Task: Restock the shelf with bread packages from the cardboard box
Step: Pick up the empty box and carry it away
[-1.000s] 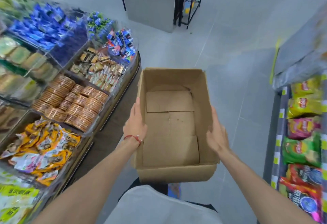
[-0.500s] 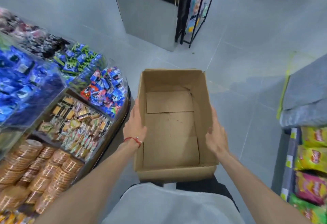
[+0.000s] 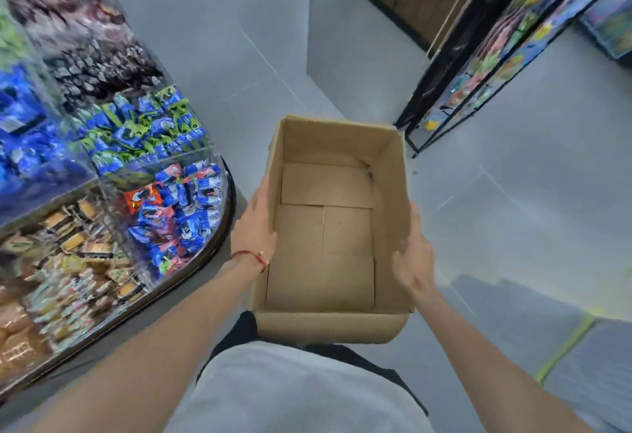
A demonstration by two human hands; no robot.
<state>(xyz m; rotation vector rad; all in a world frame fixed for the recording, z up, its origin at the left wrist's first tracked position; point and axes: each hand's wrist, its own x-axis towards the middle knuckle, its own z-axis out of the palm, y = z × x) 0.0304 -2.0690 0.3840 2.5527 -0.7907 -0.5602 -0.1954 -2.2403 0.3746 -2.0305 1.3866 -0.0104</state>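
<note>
An open brown cardboard box is held at waist height in front of me. Nothing lies inside it; only its folded bottom flaps show. My left hand, with a red string at the wrist, presses flat on the box's left wall. On the right wall my right hand grips with fingers curled over the rim. No bread packages are in sight in the box.
A rounded display stand with clear bins of blue, green and mixed snack packets stands close on my left. A black wire rack of colourful goods rises at the right back. Grey tiled floor stretches ahead and to the right.
I have moved forward and turned right with the box: the snack stand slid down and left, the chip shelf on the right left view, and the wire rack came closer.
</note>
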